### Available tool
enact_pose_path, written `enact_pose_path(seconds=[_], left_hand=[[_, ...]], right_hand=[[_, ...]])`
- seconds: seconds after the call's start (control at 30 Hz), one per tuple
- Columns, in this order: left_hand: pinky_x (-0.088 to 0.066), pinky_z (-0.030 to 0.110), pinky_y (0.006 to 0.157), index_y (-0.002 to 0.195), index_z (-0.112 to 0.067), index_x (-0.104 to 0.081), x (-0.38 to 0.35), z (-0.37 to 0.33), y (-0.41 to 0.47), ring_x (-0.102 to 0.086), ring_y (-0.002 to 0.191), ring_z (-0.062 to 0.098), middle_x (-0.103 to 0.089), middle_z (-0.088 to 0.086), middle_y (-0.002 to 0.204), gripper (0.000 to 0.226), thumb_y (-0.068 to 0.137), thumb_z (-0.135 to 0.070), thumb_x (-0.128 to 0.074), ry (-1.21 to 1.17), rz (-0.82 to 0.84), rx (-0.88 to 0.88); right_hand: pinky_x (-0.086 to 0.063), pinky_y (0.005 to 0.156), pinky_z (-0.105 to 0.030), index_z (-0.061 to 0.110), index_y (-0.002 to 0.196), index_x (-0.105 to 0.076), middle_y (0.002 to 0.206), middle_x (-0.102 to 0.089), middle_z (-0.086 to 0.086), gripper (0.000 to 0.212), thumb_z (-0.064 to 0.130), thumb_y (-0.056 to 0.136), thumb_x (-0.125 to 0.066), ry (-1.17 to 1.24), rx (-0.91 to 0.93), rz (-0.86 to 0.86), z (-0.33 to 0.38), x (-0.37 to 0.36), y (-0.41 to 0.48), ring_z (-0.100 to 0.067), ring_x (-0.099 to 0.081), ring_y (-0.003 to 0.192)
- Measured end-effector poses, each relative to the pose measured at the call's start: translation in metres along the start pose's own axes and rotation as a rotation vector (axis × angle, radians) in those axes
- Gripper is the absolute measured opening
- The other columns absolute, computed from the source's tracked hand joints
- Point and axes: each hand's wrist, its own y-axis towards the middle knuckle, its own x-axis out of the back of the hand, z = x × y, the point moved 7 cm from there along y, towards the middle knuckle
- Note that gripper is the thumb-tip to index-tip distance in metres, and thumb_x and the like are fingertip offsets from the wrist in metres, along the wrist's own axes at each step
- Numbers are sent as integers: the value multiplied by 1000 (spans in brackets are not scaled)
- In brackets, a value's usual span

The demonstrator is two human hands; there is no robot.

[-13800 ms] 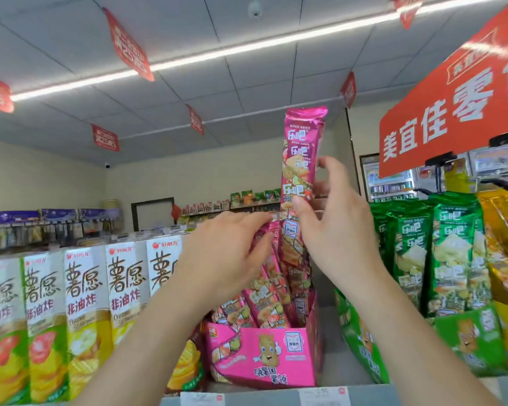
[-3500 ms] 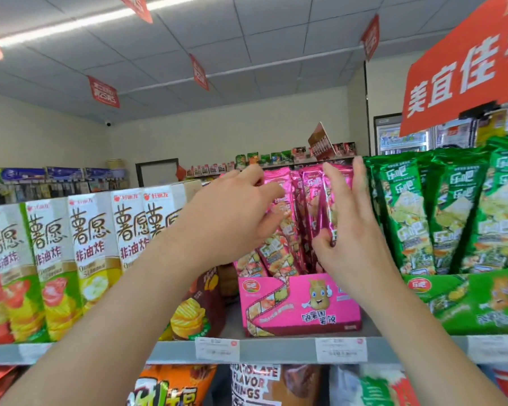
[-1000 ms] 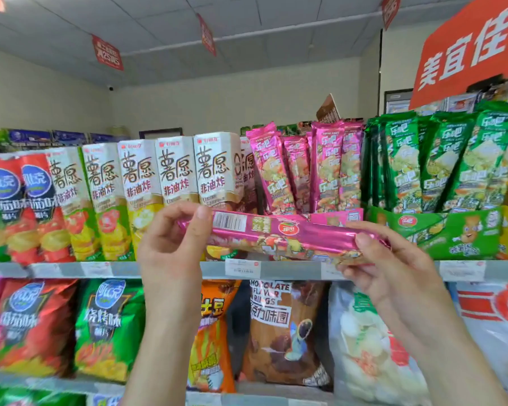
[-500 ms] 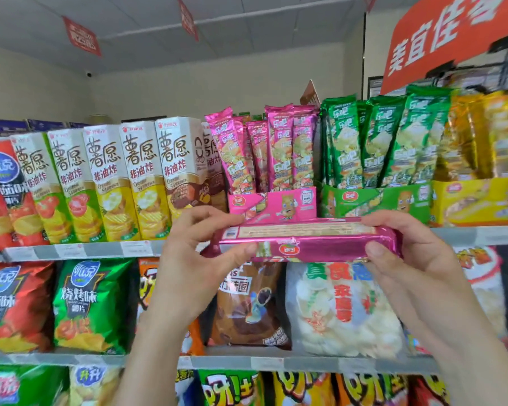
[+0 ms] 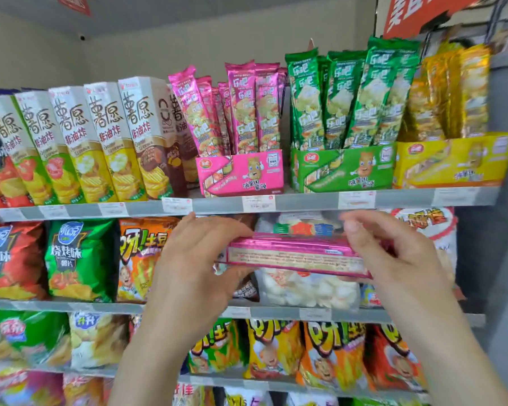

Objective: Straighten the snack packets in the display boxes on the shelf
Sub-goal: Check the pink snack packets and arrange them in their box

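Two hands share one pink packet (image 5: 296, 256): your left hand (image 5: 200, 259) grips its left end, and your right hand (image 5: 399, 259) pinches its right end between thumb and fingers. The packet lies level, its long axis parallel to the front edge of the top shelf (image 5: 305, 201), just below that edge. The pink display box (image 5: 241, 174) sits above and slightly left, nearer your left hand. The standing packets (image 5: 242, 106) in it are upright, so I judge a quarter turn comes first. Both packet ends are hidden under your fingers. Your right hand is blurred, and the box's front wall hides any free gap.
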Motion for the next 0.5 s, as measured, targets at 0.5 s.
enact_pose_path(seconds=[0.5], left_hand=[[-47, 45, 91, 120, -20, -69, -38, -34, -25, -64, 108, 26, -68, 2, 117, 36, 86, -32, -66, 248, 118, -131]], right_hand=[[-49, 67, -12, 36, 103, -67, 87, -62, 9, 18, 24, 90, -63, 159, -8, 96, -24, -21, -18, 0, -58, 77]])
